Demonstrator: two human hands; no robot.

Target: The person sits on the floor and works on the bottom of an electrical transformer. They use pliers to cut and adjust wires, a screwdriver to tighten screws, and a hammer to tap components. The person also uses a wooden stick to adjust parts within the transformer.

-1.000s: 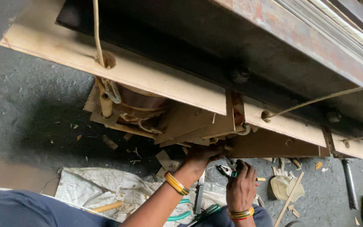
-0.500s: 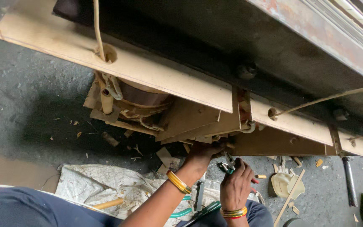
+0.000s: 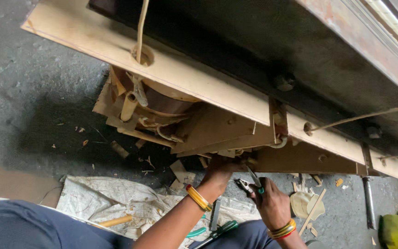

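From the head camera, the likeliest trouble is a slip: the right hand has its fingers wrapped round the green-tipped handles of a pair of pliers, whose nose points up and left toward the underside of the brown board stack, and if the nose loses its bite on whatever it meets there, it could jab the left hand, which lies just beside it. That left hand reaches up under the lower edge of the boards, fingers curled against them; whether they pinch anything I cannot tell, since the tips are hidden in shadow. A second risk is the layered pressboard itself: its edges look frayed and split, so prying could tear off more slivers, adding to the chips already scattered on the grey floor. The cord running through a hole in the long pale plank and the insulated leads at the coil end hang loose and could snag. The boards sit in the middle of the scene, beneath the plank and the dark steel frame, tilted, tan to brown, with a rounded winding at their left end. Near the knees lie a crumpled white sack and a green-handled tool.
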